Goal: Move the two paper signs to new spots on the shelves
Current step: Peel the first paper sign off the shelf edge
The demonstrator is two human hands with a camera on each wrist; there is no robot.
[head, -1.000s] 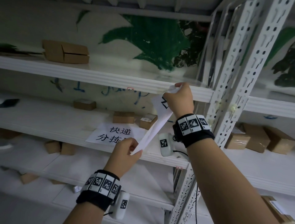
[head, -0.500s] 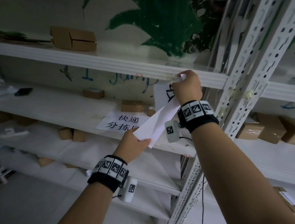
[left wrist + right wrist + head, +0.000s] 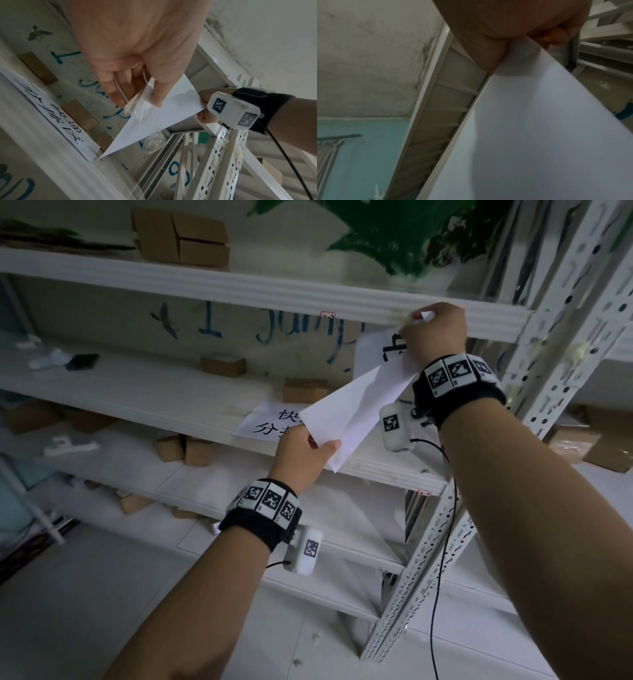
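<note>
A white paper sign with black characters hangs twisted below the front lip of the upper shelf. My right hand pinches its top corner against that lip. My left hand pinches the lower corner, thumb on the blank back. Clear tape clings to the sheet near my left fingers. The blank back fills the right wrist view. A second sign with black characters lies taped at the middle shelf's front edge, partly hidden behind the held sheet.
Small cardboard boxes sit on the middle shelf, a larger one on the upper shelf, more lower down. A perforated white upright stands just right of my right hand. Painted wall behind.
The view has shifted so the shelves sit lower and closer. My left hand has drawn the sheet's lower corner up and outward, twisting it more. My right hand stays at the shelf lip.
</note>
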